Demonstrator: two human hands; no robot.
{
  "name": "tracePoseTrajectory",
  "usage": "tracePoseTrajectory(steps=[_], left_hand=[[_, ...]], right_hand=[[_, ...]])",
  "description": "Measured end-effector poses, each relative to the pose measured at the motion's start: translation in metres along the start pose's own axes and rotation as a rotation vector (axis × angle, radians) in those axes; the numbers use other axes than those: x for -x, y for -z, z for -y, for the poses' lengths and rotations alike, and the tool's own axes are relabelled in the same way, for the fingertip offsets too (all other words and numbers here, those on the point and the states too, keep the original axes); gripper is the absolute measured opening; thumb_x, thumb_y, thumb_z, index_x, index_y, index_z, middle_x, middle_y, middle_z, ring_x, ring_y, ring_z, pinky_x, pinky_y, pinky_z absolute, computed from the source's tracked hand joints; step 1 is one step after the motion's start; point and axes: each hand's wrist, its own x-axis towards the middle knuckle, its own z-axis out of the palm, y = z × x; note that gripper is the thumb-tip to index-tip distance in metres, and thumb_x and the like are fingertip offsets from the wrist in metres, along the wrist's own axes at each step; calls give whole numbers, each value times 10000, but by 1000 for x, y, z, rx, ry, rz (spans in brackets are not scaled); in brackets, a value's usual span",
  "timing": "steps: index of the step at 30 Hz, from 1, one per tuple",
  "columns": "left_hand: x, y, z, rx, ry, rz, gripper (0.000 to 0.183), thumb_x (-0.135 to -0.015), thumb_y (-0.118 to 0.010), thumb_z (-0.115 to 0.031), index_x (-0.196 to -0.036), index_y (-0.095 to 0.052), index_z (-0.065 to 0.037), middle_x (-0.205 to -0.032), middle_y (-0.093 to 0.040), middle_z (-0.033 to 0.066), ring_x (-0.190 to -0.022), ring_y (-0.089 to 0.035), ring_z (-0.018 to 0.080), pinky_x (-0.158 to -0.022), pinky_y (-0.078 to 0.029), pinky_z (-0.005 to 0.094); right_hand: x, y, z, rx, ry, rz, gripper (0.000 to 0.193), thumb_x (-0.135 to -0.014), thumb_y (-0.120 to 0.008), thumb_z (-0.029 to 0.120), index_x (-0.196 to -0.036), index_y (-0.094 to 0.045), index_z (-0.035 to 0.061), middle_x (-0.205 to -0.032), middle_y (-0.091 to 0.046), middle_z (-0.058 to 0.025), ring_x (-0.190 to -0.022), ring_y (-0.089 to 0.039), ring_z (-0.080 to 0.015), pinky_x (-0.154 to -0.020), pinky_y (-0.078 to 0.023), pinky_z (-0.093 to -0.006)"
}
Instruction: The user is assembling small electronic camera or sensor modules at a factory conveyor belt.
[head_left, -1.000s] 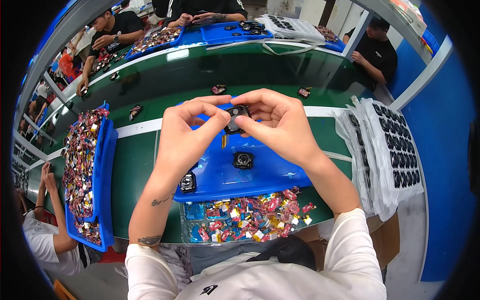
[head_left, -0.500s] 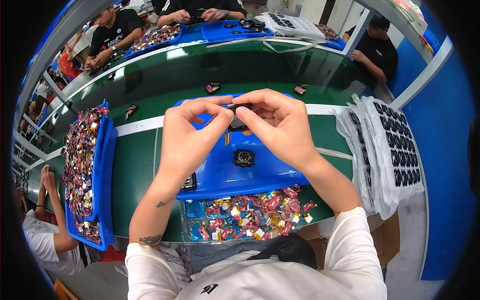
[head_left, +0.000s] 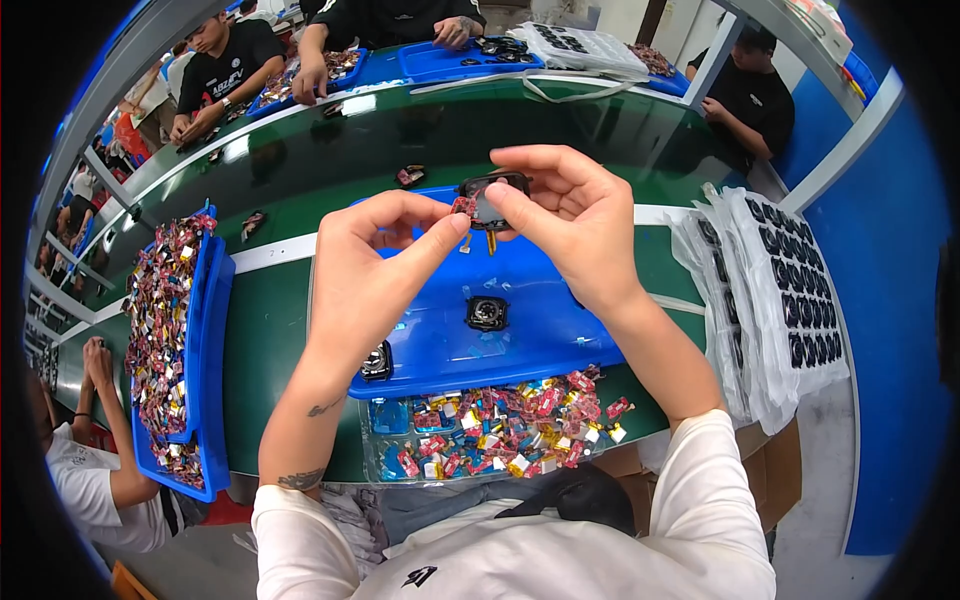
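Blue tray (head_left: pixel 440 350) partly behind left hand (head_left: pixel 368 262)

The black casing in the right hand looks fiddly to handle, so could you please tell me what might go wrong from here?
The small red part pinched in the left hand could slip or get damaged. The yellow strip hanging below the black casing might snag or bend. If the grip of the right hand loosened, the casing could drop, perhaps into the blue tray.
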Motion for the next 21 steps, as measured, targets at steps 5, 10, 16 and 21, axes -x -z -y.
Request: tracePoseTrajectory(steps=[5,10,16,21], left_hand=[[2,1,-3,-15,16,55,120,-813,-712,-87,-865,-690,19,-766,-663,26,-700,-578,50,-644,-439,190],[4,0,-4,32,-1,114,124,-817,-705,-81,-880,-691,25,-789,-673,47,-719,-596,66,-662,-454,199],[1,0,1,348,104,175,136,-821,-706,-90,-891,-693,26,-809,-685,75,-758,-629,103,-712,-493,229],[1,0,1,339,115,145,127,-818,-704,-80,-876,-686,31,-810,-685,79,-748,-629,105,-707,-489,228]], right_hand=[[-1,2,-1,3,-45,45,213,-837,-671,39,-1034,-626,-30,-846,-657,-73,-764,-645,-101,-638,-572,-244],[0,5,-10,36,30,13,139,-808,-669,2,-940,-627,-5,-832,-648,-50,-735,-630,-79,-612,-510,-190],[2,1,-14,149,267,0,120,-771,-656,-47,-856,-583,-5,-855,-622,-38,-761,-614,-73,-637,-507,-199],[4,2,-9,111,203,64,132,-772,-666,-38,-870,-582,-9,-877,-623,-47,-784,-619,-84,-685,-526,-224]])
